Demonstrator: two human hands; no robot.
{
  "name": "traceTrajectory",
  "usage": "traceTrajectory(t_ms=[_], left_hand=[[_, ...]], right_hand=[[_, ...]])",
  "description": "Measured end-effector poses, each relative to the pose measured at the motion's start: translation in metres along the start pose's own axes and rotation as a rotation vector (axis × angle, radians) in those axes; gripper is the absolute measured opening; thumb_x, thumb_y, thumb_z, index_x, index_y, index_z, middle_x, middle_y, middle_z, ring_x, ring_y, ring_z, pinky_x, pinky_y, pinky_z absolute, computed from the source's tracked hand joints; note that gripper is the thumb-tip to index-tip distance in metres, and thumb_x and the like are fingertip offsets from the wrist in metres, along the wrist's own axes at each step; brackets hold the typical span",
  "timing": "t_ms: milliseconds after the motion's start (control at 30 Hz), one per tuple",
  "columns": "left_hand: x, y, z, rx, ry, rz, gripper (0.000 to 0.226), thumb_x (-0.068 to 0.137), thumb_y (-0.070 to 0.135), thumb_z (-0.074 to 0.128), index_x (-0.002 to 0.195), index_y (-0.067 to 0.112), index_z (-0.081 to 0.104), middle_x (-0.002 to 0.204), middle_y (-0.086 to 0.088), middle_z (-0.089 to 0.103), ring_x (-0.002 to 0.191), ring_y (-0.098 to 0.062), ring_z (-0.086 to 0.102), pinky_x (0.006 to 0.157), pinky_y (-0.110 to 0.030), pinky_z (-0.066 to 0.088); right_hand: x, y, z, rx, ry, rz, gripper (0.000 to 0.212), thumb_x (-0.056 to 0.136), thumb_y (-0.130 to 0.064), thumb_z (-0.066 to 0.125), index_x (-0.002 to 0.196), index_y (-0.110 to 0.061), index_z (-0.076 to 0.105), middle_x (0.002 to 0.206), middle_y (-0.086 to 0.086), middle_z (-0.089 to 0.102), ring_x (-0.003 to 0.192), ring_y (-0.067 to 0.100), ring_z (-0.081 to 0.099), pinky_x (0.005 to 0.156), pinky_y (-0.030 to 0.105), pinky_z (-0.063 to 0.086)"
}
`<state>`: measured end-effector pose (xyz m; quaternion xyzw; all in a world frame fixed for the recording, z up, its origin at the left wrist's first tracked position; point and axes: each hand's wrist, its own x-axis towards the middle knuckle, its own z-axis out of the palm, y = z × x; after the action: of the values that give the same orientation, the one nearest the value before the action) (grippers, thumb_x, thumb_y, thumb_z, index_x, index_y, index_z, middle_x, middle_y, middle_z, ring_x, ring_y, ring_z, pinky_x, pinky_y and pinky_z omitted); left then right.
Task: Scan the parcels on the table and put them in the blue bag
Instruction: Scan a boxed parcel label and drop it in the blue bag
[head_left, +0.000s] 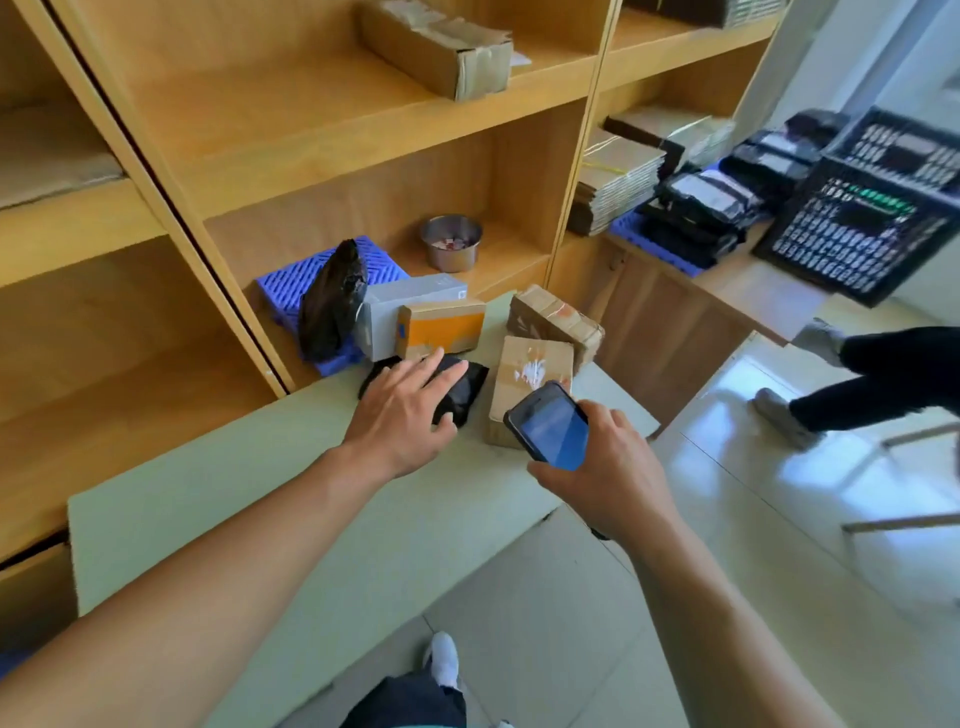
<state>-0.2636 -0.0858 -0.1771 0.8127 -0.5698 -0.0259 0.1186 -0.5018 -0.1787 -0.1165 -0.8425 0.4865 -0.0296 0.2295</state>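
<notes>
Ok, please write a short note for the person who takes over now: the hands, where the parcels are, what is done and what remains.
Left hand: open, fingers straight, on the flat black parcel on the table.
Right hand: holds the phone above the near brown box.
Other parcels, at the table's far end: taped brown box, orange box, grey box, leaning black bag.
Done: no parcel visibly bagged; the blue bag is not in view.
Left: scan and bag all six.
</notes>
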Motion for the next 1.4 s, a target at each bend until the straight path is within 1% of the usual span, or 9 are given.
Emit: traceTrajectory(t_ms=[400, 700, 767, 833, 900, 967, 1100, 1233, 1400], left_hand=[[0.114, 0.035, 0.068, 0.022, -0.179, 0.171, 0.070, 0.096, 0.043, 0.055, 0.159, 0.032, 0.026, 0.167, -0.006, 0.026, 0.152, -0.028, 0.026, 0.122, -0.047, 0.027], [0.152, 0.084, 0.136, 0.069, -0.350, 0.120, 0.067, 0.097, 0.040, 0.059, 0.157, 0.026, 0.032, 0.167, -0.011, 0.022, 0.154, -0.030, 0.020, 0.121, -0.046, 0.026], [0.157, 0.089, 0.148, 0.093, -0.409, 0.115, 0.057, 0.097, 0.043, 0.059, 0.148, 0.021, 0.046, 0.168, -0.014, 0.017, 0.155, -0.035, 0.014, 0.121, -0.053, 0.027], [0.162, 0.101, 0.164, 0.102, -0.470, 0.104, 0.043, 0.097, 0.048, 0.059, 0.125, 0.016, 0.063, 0.169, -0.015, 0.013, 0.155, -0.038, 0.009, 0.119, -0.058, 0.027], [0.163, 0.113, 0.178, 0.101, -0.501, 0.075, 0.042, 0.096, 0.055, 0.056, 0.104, 0.015, 0.068, 0.169, -0.014, 0.013, 0.155, -0.040, 0.007, 0.117, -0.062, 0.028], [0.166, 0.122, 0.192, 0.094, -0.472, 0.034, 0.046, 0.096, 0.058, 0.055, 0.095, 0.014, 0.067, 0.169, -0.015, 0.014, 0.154, -0.043, 0.007, 0.115, -0.067, 0.028], [0.168, 0.131, 0.207, 0.074, -0.426, -0.052, 0.040, 0.091, 0.057, 0.063, 0.103, 0.019, 0.071, 0.169, -0.016, 0.013, 0.153, -0.047, 0.006, 0.112, -0.075, 0.023], [0.164, 0.137, 0.218, 0.102, -0.419, -0.084, 0.024, 0.091, 0.040, 0.067, 0.104, 0.020, 0.071, 0.170, -0.016, 0.008, 0.153, -0.049, 0.003, 0.112, -0.076, 0.022], [0.159, 0.133, 0.218, 0.064, -0.481, -0.092, 0.037, 0.094, 0.049, 0.066, 0.116, 0.019, 0.065, 0.171, -0.012, -0.003, 0.154, -0.046, -0.004, 0.117, -0.072, 0.017]], right_hand=[[0.083, 0.047, 0.006, -0.003, -0.009, 0.160, 0.078, 0.074, -0.061, 0.074, 0.137, -0.030, 0.040, 0.115, -0.009, 0.044, 0.100, 0.015, 0.049, 0.073, 0.032, 0.043], [0.140, 0.104, 0.013, 0.046, -0.123, 0.120, 0.080, 0.075, -0.060, 0.074, 0.139, -0.027, 0.040, 0.116, -0.005, 0.047, 0.103, 0.019, 0.051, 0.075, 0.033, 0.046], [0.149, 0.113, 0.012, 0.052, -0.140, 0.110, 0.079, 0.075, -0.060, 0.074, 0.138, -0.027, 0.041, 0.118, -0.004, 0.048, 0.105, 0.020, 0.052, 0.076, 0.034, 0.047], [0.159, 0.128, 0.011, 0.061, -0.160, 0.103, 0.078, 0.075, -0.061, 0.074, 0.137, -0.027, 0.041, 0.118, -0.004, 0.049, 0.105, 0.020, 0.052, 0.076, 0.035, 0.049], [0.165, 0.141, 0.012, 0.064, -0.175, 0.099, 0.078, 0.074, -0.062, 0.073, 0.136, -0.028, 0.041, 0.116, -0.005, 0.048, 0.101, 0.018, 0.051, 0.075, 0.037, 0.053], [0.171, 0.153, 0.012, 0.072, -0.177, 0.097, 0.077, 0.074, -0.063, 0.073, 0.136, -0.029, 0.041, 0.113, -0.006, 0.047, 0.098, 0.016, 0.048, 0.074, 0.039, 0.056], [0.181, 0.172, 0.017, 0.070, -0.198, 0.081, 0.080, 0.074, -0.063, 0.073, 0.138, -0.029, 0.039, 0.113, -0.007, 0.047, 0.097, 0.015, 0.046, 0.073, 0.037, 0.054], [0.186, 0.184, 0.028, 0.082, -0.230, 0.053, 0.082, 0.075, -0.061, 0.074, 0.140, -0.028, 0.038, 0.115, -0.007, 0.046, 0.096, 0.014, 0.044, 0.071, 0.033, 0.047], [0.181, 0.190, 0.039, 0.108, -0.258, 0.035, 0.082, 0.075, -0.060, 0.075, 0.141, -0.028, 0.039, 0.116, -0.006, 0.047, 0.096, 0.014, 0.043, 0.071, 0.034, 0.048]])
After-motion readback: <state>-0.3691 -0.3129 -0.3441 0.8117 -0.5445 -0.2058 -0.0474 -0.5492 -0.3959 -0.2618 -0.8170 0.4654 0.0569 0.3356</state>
